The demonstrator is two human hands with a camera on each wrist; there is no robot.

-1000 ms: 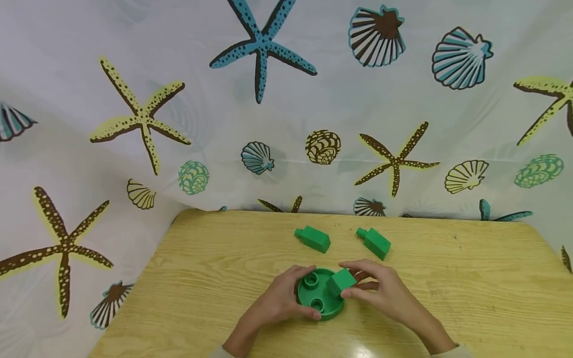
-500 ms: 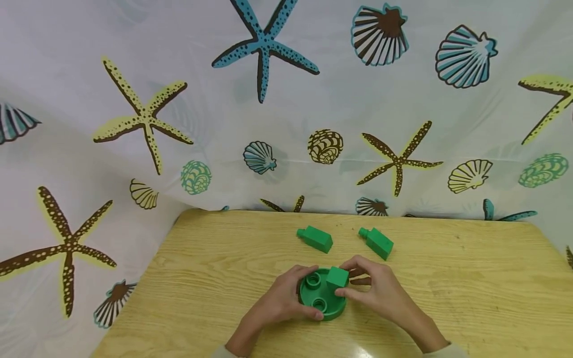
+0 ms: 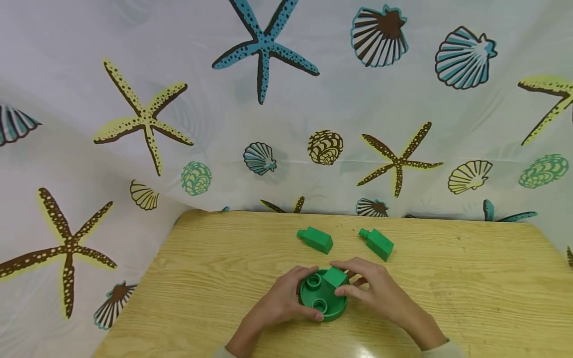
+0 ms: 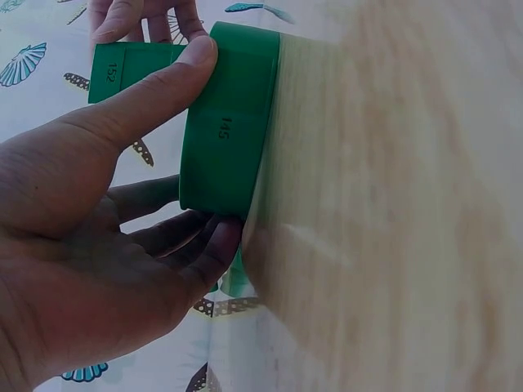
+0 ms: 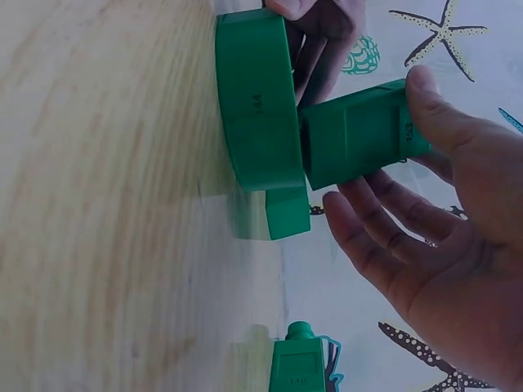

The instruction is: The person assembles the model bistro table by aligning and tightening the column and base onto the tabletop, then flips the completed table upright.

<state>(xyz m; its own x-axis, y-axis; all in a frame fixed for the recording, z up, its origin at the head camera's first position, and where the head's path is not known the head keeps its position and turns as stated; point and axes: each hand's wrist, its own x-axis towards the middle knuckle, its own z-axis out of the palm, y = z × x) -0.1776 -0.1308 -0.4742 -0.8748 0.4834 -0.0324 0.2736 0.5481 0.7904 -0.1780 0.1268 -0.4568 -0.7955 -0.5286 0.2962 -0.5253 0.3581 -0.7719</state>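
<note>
My left hand [image 3: 286,296] grips the rim of a round green dish-like base [image 3: 331,307], thumb at the near side and fingers around the far left. Two raised ring sockets show inside it, on its left half. My right hand [image 3: 373,286] pinches a green square block [image 3: 335,277] that stands on end over the right side of the base. In the right wrist view this block [image 5: 359,135] leans slightly, its lower end right at the base's rim. The number 145 shows on the base's wall [image 4: 225,122] in the left wrist view.
Two more green blocks with round necks lie on the wooden table [image 3: 215,278] beyond the hands: a left block [image 3: 317,239] and a right block [image 3: 378,243]. A sea-themed patterned cloth [image 3: 286,114] hangs along the table's back and left side.
The block in my right hand has moved left over the base and turned, standing more upright than a second ago. My left hand keeps its grip on the base.
</note>
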